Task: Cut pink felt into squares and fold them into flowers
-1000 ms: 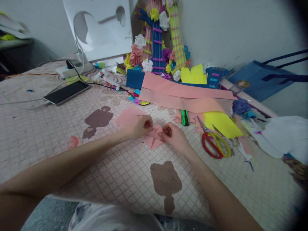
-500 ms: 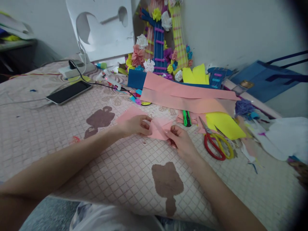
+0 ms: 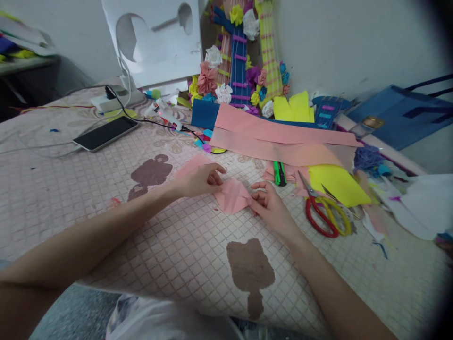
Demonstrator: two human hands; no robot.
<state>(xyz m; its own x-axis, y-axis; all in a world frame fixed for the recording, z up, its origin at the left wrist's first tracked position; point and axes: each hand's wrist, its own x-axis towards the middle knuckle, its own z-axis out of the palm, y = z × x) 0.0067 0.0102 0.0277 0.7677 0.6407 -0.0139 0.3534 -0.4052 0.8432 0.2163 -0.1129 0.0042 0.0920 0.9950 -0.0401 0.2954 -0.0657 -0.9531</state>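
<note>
Between my two hands is a small piece of thin pink crepe paper [image 3: 231, 196], slightly creased and held just above the table. The fingers of my left hand [image 3: 203, 180] pinch its left edge. My right hand [image 3: 268, 202] grips its right corner between thumb and fingertips. Another pink paper piece [image 3: 193, 165] lies flat behind my left hand, partly covered by it. To the right of my right hand lie scissors [image 3: 322, 215] with one red and one yellow handle, blades open. A green utility knife [image 3: 279, 174] rests behind my right hand.
Long pink paper strips [image 3: 283, 134] lie across the back over blue paper, with yellow paper [image 3: 339, 185] at the right. A phone [image 3: 106, 133], a glue gun [image 3: 166, 117] with its cord and a power strip [image 3: 113, 100] are at the left. Paper-flower guitars [image 3: 240, 66] stand against the wall.
The pink paper between my hands has turned and opened out, its broad face now showing. My hands have spread slightly apart. The whole view has shifted a little.
</note>
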